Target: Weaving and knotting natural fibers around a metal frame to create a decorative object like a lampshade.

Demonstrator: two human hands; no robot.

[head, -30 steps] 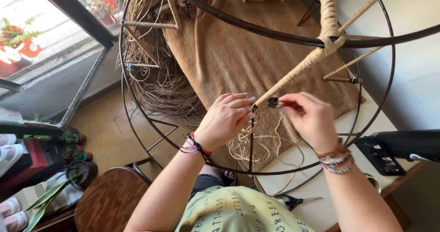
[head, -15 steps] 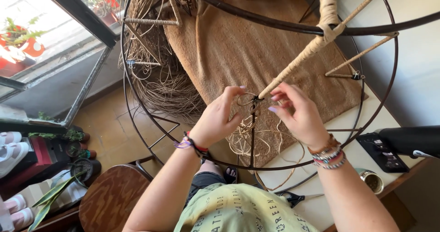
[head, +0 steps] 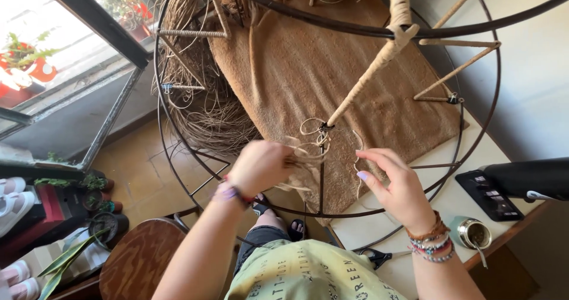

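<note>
A round dark metal wire frame [head: 178,149] stands on a table over a brown mat [head: 308,69]. One of its rods is wrapped in tan fibre [head: 367,72] down to a point near the middle. My left hand [head: 258,166], blurred, is shut on a loose fibre strand [head: 305,149] that runs from the wrap's end. My right hand [head: 391,184] is below and right of the wrap's end, fingers apart, touching a thin curl of fibre.
A large bundle of loose fibre [head: 207,113] lies left of the mat. Scissors [head: 379,256] lie at the table's near edge. A small metal cup [head: 471,232] and a black device [head: 495,193] sit at the right. A wooden stool [head: 139,261] is below left.
Both hands have dropped away from the wrap's end. The left hand moved left and down pulling the strand; the right hand moved down and opened. The black clip held earlier is out of sight.
</note>
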